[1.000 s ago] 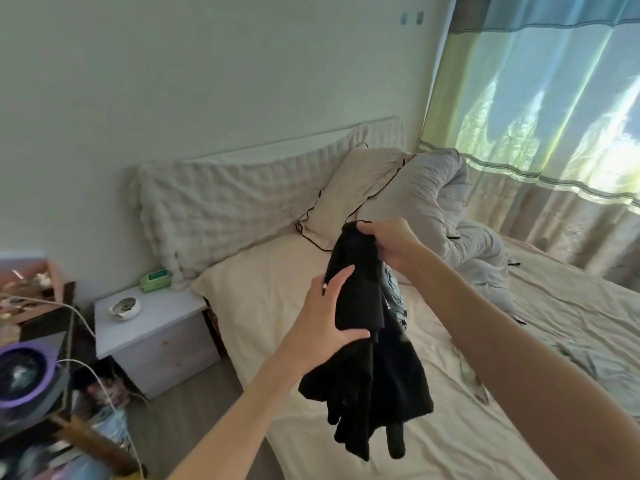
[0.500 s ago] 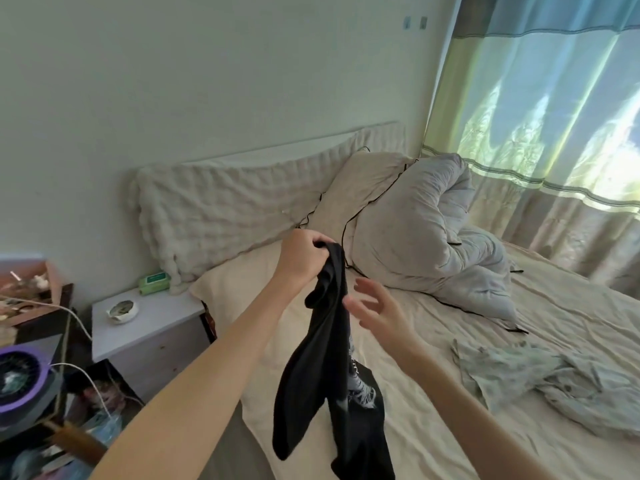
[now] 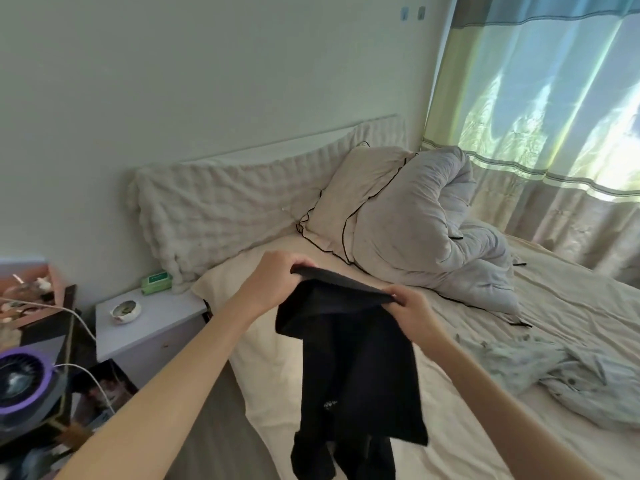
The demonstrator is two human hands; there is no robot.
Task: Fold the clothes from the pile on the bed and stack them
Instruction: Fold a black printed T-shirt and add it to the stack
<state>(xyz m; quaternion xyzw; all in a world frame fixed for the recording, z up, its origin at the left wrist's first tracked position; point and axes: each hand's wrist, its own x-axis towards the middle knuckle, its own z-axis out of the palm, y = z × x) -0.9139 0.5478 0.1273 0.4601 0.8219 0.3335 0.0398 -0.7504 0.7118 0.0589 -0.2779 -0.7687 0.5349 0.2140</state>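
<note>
Black garment [image 3: 349, 358] hangs in the air above the bed [image 3: 588, 323], top edge stretched between both hands, evidently to square it for folding. Left hand [image 3: 273, 282] pinches the left corner; right hand [image 3: 410, 311] pinches the right. Pale crumpled clothes [image 3: 568, 375] lie further right, unfolded.

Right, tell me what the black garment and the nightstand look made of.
Black garment: soft matte fabric, probably a knit; it hangs limp and creases where both hands pinch its top edge. Nightstand: hard, smooth pale board, likely painted or laminated wood; flat top, crisp edges, faint sheen.
</note>
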